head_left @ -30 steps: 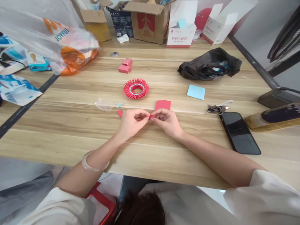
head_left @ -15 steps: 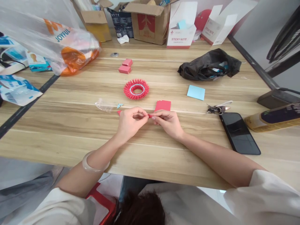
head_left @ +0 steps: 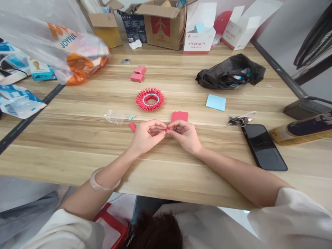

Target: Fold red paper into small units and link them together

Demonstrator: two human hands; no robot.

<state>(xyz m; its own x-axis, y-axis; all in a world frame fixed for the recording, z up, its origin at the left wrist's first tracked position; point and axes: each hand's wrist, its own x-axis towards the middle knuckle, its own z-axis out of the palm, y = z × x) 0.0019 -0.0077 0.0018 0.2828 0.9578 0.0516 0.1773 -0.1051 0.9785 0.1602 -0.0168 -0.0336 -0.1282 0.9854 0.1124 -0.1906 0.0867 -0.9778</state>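
Note:
Between my fingertips is a small folded piece of red paper (head_left: 166, 129), partly hidden by the fingers. My left hand (head_left: 149, 136) pinches one side of it and my right hand (head_left: 185, 136) pinches the other. Just beyond my right hand lies a stack of red paper sheets (head_left: 180, 116). A loose red paper strip (head_left: 132, 127) rests left of my left hand, with a small light-blue folded piece (head_left: 131, 118) above it. Farther off, a ring of folded red paper pieces with a light-blue inner band (head_left: 149, 99) lies on the wooden table (head_left: 85, 148).
Two red paper blocks (head_left: 137, 77) sit behind the ring. Rightward are a light-blue paper pad (head_left: 215, 102), keys (head_left: 237, 120), a phone (head_left: 264, 147) and a black plastic bag (head_left: 230, 73). Cardboard boxes (head_left: 166, 31) line the back; a large plastic bag (head_left: 85, 58) stands at left.
My fingertips have shifted slightly on the red paper, which now shows as a thin, flatter strip between them. My left hand uncovers more of the loose red strip. The view has moved a little.

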